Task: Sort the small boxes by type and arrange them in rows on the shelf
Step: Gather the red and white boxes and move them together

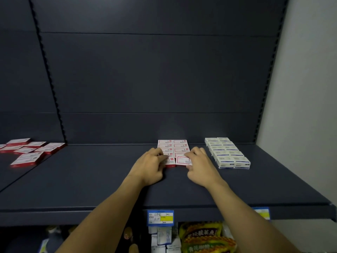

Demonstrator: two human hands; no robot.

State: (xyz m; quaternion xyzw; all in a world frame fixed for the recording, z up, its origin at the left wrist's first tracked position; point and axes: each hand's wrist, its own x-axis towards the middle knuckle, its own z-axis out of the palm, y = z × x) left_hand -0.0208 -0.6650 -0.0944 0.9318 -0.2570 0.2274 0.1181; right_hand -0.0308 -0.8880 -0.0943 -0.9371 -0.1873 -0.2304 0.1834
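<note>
On the dark shelf (91,183) stands a block of red-and-white boxes (179,146) in two columns running to the back wall. My left hand (148,166) pinches the front box of the left column (170,162). My right hand (201,166) pinches the front box of the right column (182,159) at its right edge. To the right sits a tidy two-column block of blue-and-white boxes (227,152). Several loose red-and-white boxes (30,152) lie scattered at the far left on the neighbouring shelf section.
A dark back panel rises behind the shelf, and a pale wall (300,88) closes the right side. Price labels (160,217) hang on the shelf's front edge. Below it are yellow snack bags (202,236) and small white packs (164,236).
</note>
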